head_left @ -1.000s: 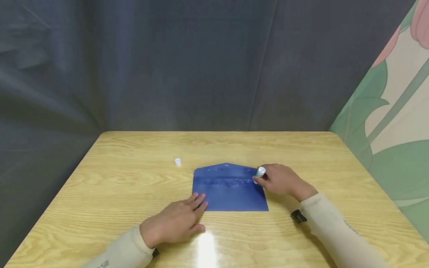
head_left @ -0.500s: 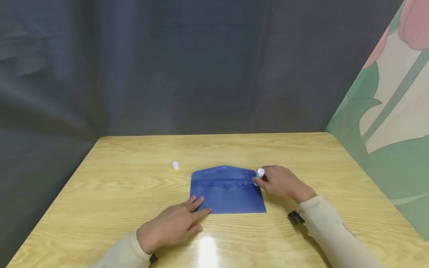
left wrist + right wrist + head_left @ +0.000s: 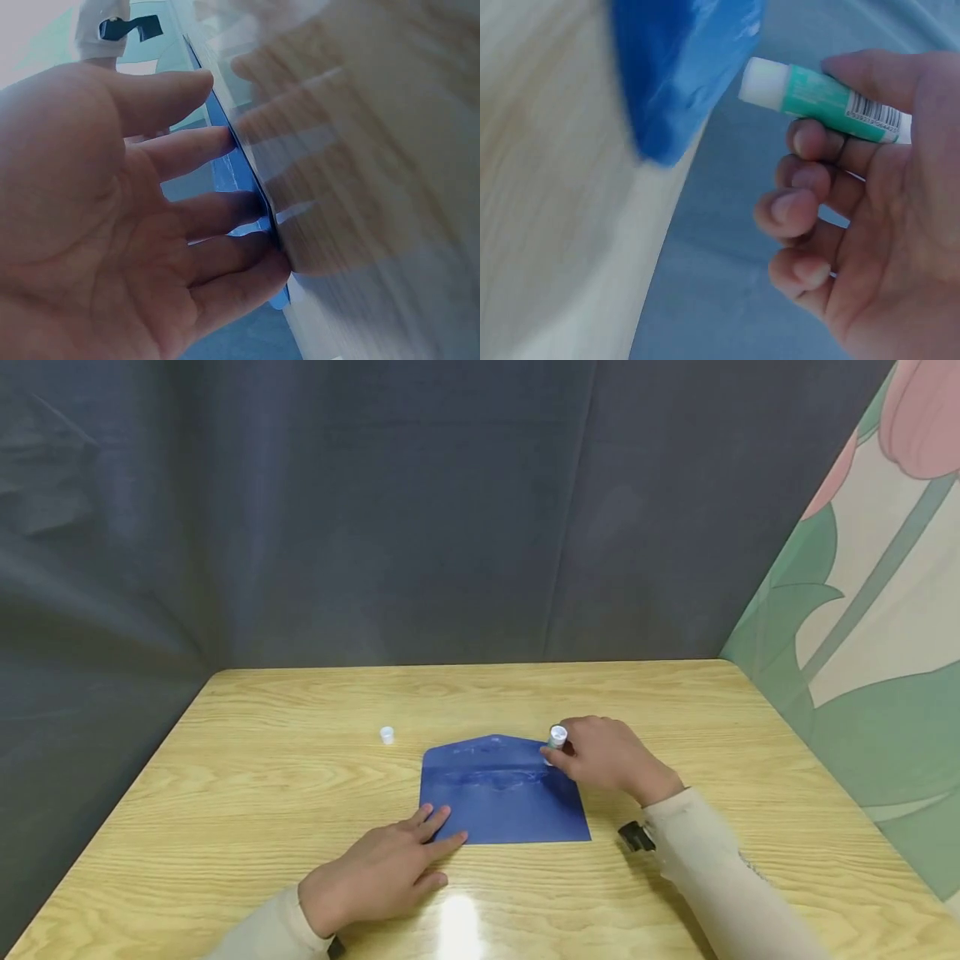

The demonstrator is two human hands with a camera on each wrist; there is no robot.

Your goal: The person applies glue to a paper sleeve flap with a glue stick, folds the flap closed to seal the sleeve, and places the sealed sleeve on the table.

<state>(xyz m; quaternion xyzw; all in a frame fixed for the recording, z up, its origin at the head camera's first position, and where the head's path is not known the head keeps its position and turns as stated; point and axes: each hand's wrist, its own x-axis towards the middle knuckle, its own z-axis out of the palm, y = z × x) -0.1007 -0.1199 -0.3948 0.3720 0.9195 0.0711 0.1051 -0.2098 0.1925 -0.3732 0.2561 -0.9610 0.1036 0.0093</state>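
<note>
Blue colours one envelope, left hand touching it, fingers spread, right hand pinching one glue stick.

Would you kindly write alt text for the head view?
A right hand holds a glue stick at the open flap of a blue envelope; the left hand touches its near left corner. A white cap sits on the table, left of the envelope.

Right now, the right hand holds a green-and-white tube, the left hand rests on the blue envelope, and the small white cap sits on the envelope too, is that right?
Not quite: the small white cap isn't on the blue envelope; the head view shows it on the wooden table, off the envelope's far left corner. The rest stands.
</note>
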